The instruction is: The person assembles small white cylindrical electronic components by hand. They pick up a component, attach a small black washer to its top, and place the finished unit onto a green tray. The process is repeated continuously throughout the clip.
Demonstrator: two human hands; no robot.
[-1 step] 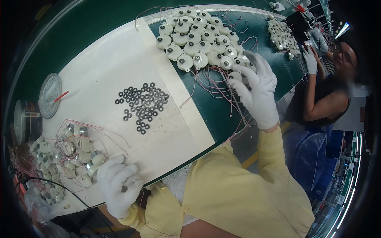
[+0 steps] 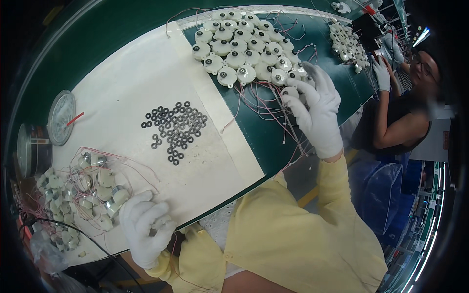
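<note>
My right hand, in a white glove, is at the near right edge of a cluster of round white geared motors. Its thumb and fingers curve around one motor with a black ring on top. Most motors in the cluster carry such a ring, and their thin wires trail toward me. At the lower left my gloved left hand has its fingers curled, beside a heap of white and metal motors. What it grips is hidden; a thin red wire hangs below it. Loose black rings lie between my hands.
A white sheet covers the left of the green table. At the far left stand a round clear lid with a red stick and a jar. A co-worker is at the right, near another motor cluster.
</note>
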